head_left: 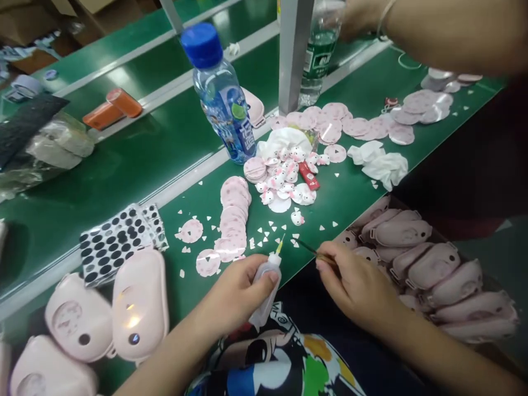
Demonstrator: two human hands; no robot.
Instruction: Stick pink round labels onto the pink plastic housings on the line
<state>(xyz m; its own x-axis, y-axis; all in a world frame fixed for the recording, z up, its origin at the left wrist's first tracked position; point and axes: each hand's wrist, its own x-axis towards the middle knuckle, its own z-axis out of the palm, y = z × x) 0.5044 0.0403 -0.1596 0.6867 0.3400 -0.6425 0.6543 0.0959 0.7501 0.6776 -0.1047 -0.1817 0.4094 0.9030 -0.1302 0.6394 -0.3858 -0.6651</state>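
Observation:
My left hand (243, 289) is wrapped round a small clear squeeze bottle (270, 272) with a yellow needle tip, pointing up and away from me. Pinched in my right hand (358, 283) is a thin dark pointed tool (306, 246) with a brownish grip; its exact kind is unclear. The tool's tip is close to tiny white triangular pieces (295, 236) on the green bench. Just beyond lies a white cat-head piece (297, 218), apart from a pile of similar heads (284, 176). An overlapping row of pink discs (235, 220) runs to the left.
A blue-capped bottle (225, 99) stands behind the pile, near a metal post (293, 55). Pink cases (140, 302) and black-dot sticker sheets (113, 239) lie at left. More pink cases (433, 264) fill the lower right. Another person's arm (445, 33) reaches in top right.

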